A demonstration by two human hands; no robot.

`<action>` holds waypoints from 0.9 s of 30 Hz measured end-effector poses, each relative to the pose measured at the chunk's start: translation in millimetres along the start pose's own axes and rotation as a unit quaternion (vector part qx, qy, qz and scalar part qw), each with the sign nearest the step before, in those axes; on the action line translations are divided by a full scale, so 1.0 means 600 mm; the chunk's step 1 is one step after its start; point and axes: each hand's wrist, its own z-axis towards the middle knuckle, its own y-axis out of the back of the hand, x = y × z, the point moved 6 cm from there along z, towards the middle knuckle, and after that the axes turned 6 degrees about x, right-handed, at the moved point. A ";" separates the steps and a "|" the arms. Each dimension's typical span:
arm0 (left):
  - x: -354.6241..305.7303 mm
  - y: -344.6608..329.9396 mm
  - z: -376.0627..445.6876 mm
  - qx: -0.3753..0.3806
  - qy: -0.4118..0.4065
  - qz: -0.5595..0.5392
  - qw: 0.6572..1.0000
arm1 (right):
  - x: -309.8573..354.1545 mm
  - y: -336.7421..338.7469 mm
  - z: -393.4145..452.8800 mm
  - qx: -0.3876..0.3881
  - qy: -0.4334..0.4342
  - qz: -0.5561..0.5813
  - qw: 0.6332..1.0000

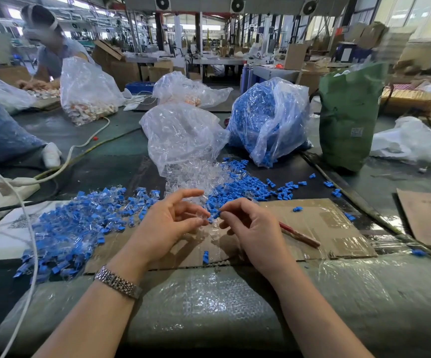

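My left hand (169, 223) pinches a small clear plastic piece (204, 218) between thumb and fingertips, its index finger stretched out above. My right hand (250, 226) pinches a small blue plastic plug (215, 214) and holds it against the clear piece. Both hands hover over a cardboard sheet (320, 228). Beyond the hands lie loose clear pieces (196, 177) and loose blue plugs (242, 187). To the left sits a pile of joined blue-and-clear parts (80, 226). A single blue plug (205, 256) lies on the cardboard below the hands.
A clear bag of clear pieces (183, 135), a bag of blue plugs (266, 120) and a green sack (348, 115) stand behind. A red pencil (299, 235) lies right of my right hand. White cables (28, 228) run at left. Another person (51, 47) works at far left.
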 end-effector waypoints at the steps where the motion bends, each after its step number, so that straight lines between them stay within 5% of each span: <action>1: 0.001 -0.002 0.000 0.008 0.001 -0.015 1.000 | 0.002 -0.001 0.000 0.004 0.008 -0.024 1.000; 12: -0.002 -0.015 0.001 0.021 -0.015 -0.018 1.000 | 0.026 -0.014 -0.003 0.036 0.051 -0.116 0.991; 27: 0.025 -0.010 0.000 0.044 0.070 -0.145 0.986 | 0.029 -0.002 -0.006 -0.021 0.042 -0.074 0.996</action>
